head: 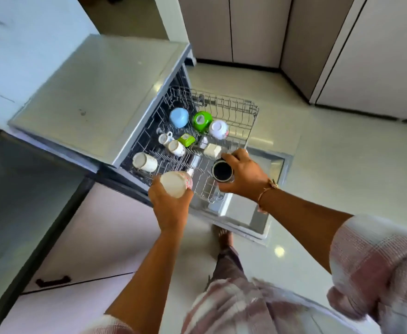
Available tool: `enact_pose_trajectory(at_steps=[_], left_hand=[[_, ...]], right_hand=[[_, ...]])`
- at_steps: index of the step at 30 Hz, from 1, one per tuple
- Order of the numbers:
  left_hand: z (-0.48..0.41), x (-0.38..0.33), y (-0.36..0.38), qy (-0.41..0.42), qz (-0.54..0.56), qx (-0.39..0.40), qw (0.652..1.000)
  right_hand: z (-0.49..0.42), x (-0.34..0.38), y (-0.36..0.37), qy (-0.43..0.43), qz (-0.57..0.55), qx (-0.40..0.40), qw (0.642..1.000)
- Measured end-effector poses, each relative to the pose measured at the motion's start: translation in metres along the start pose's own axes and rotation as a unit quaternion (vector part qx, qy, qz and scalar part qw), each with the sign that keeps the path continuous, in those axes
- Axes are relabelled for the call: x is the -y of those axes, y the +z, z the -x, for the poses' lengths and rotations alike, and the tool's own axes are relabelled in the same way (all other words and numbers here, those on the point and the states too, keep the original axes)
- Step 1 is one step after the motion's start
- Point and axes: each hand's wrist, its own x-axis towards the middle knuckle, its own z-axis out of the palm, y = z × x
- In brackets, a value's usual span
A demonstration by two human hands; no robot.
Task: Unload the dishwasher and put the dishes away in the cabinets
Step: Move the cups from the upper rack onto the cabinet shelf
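Observation:
The dishwasher's wire rack (243, 109) is pulled out over the open door (270, 162). My left hand (171, 203) grips a white cup (174, 185) with a pink pattern, its mouth facing me, just above the rack's near corner. My right hand (243, 174) holds a dark cup (222, 171), fingers curled round its side, over the rack's near edge. In the rack sit a blue bowl (179, 117), a green bowl (202, 121), a white bowl (218, 128), a green lid (186, 139), a white square dish (212, 150) and several white cups (144, 162).
A grey countertop (96, 97) runs over the dishwasher at left. A lower cabinet drawer with a dark handle (52, 282) is near left. Tall cabinet doors (253, 30) stand across the pale tiled floor (330, 189). My foot (224, 237) is beside the door's corner.

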Motion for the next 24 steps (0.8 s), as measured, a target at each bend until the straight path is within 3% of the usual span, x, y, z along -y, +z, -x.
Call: enact_pose_trajectory(at_steps=[5, 13, 24], left_hand=[[0.039, -0.017, -0.056, 0.039, 0.044, -0.067, 0.996], [0.051, -0.034, -0.190, 0.084, 0.108, -0.237, 0.962], [0.011, -0.009, -0.430, 0.142, 0.098, -0.420, 0.891]], right_hand=[[0.039, 0.046, -0.035, -0.067, -0.019, -0.031, 0.997], [0.036, 0.191, -0.070, -0.223, -0.040, -0.072, 0.971], [0.002, 0.442, -0.073, -0.419, -0.160, -0.119, 0.886]])
